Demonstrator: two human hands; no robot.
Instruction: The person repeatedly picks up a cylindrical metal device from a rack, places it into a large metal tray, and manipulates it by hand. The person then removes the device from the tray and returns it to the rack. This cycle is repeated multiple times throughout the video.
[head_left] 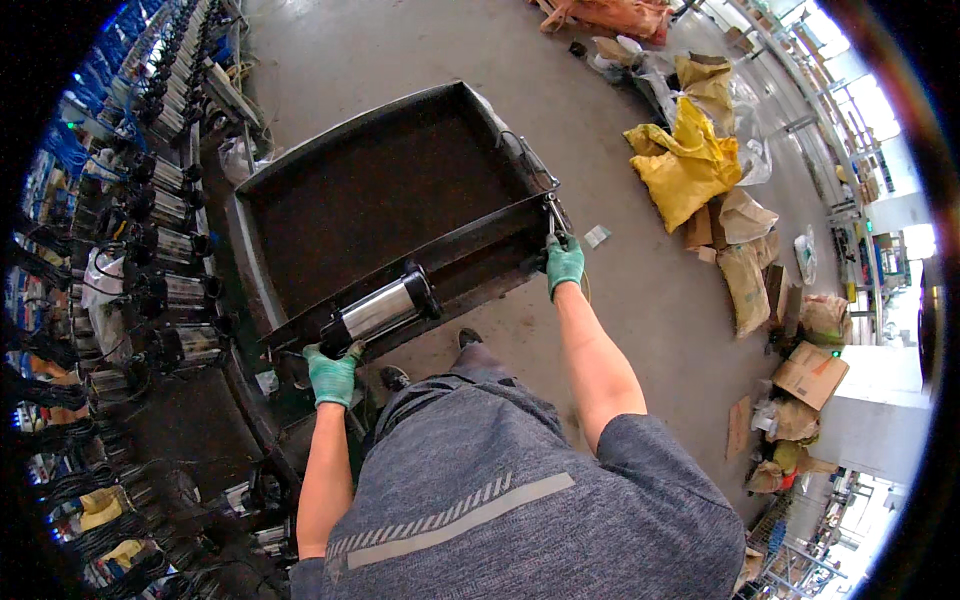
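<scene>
Both my hands wear green gloves. My left hand point(332, 374) grips the near end of a shiny steel cylinder with black end caps point(380, 310), which rests on the near rim of a large dark metal tray cart point(300, 190). My right hand point(564, 265) is closed on the cart's metal handle bar point(548, 205) at its near right corner. The cart's bed looks bare.
Rows of similar steel cylinder units point(165, 260) with black cables line the left side. Yellow and brown sacks point(690, 165) and cardboard boxes point(810, 375) lie on the concrete floor to the right. My shoes point(468, 340) stand just behind the cart.
</scene>
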